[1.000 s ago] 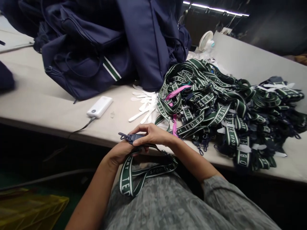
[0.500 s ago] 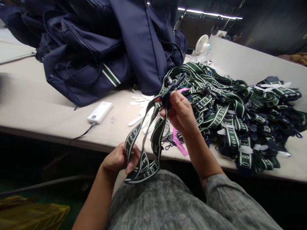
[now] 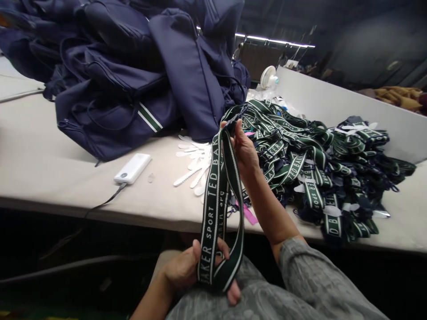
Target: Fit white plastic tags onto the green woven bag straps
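Observation:
My right hand (image 3: 246, 149) is closed on the upper end of a dark green webbing strap (image 3: 211, 200) with white edges and lettering. Dark fittings bunch at that end, partly hidden by the fingers. The strap hangs down as a long loop in front of my body. Low on the loop, my left hand (image 3: 187, 266) holds the bottom bend, its thumb beside the band and some fingers passing behind and under it. Beyond my right hand lies a large heap of similar straps (image 3: 300, 164) on the table. A pink strip (image 3: 249, 214) lies by the heap's near edge.
Navy bags (image 3: 116, 102) are piled at the back left of the pale table (image 3: 83, 186). Flat white pieces (image 3: 191, 171) lie scattered near the middle. A white power bank (image 3: 132, 169) with a cable sits toward the front. Farther back are a small fan (image 3: 267, 78) and a white panel (image 3: 333, 100).
The loop was twisted and gathered and now hangs longer and straighter. My left hand has moved down and right, its fingers now passing behind the bend. My right hand still grips the top.

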A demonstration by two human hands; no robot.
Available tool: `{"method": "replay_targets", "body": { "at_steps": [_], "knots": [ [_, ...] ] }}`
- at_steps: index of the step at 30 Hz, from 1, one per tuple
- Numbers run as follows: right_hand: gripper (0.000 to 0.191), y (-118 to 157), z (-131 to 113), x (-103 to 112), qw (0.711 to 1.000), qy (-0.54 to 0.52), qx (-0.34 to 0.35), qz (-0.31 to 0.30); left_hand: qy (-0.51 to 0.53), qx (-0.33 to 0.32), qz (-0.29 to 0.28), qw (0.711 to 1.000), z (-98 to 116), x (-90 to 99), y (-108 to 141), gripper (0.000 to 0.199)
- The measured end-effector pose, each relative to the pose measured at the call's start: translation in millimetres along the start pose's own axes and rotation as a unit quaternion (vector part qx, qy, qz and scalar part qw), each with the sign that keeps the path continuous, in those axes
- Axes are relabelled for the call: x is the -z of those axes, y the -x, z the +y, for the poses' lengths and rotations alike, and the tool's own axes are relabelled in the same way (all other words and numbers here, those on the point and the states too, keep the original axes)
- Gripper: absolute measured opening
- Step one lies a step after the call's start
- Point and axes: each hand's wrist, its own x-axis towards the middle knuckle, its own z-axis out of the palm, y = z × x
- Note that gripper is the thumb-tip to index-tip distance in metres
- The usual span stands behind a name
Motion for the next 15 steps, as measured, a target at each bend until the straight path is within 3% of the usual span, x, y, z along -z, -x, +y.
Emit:
{"method": "replay_targets", "body": {
  "at_steps": [3,8,11,15],
  "knots": [
    [0.041,-5,-1,11,0.996,-0.087,-0.002,0.004,-0.036,-0.03,0.059,0.997,-10,9.1,16,0.074],
    [0.02,-3,2,27,0.977,-0.213,-0.002,-0.01,-0.088,-0.036,0.304,0.948,20,19.4,36,0.057],
    [0.02,-3,4,40,0.971,-0.239,0.0,0.009,-0.144,-0.088,0.418,0.893,47,15.7,47,0.046],
    [0.021,-2,5,57,0.966,-0.254,0.012,0.034,-0.237,-0.203,0.552,0.773,63,-8.3,69,0.05]
  ]
}}
